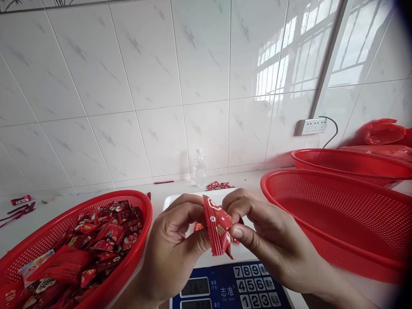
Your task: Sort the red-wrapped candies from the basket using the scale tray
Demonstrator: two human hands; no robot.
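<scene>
A small red wrapped candy packet [217, 227] with crimped ends is pinched between both hands over the scale's white tray [202, 252]. My left hand [175, 244] is closed with its thumb and fingers at the packet's left crimped edge. On its right side, the thumb and forefinger of my right hand [270, 236] press the wrapper together. More red packets show partly behind the fingers. Below the hands is the scale's blue panel [227, 292] with number keys and displays. A red mesh basket [146, 210] of wrapped candies [111, 234] stands left of my left hand.
Two red mesh baskets [337, 178] stand at the right, one behind the other. A clear plastic bottle [200, 169] stands near the tiled wall, beside flat red wrappers [219, 185]. Red strips [21, 211] lie at far left. A power strip [313, 126] is on the wall.
</scene>
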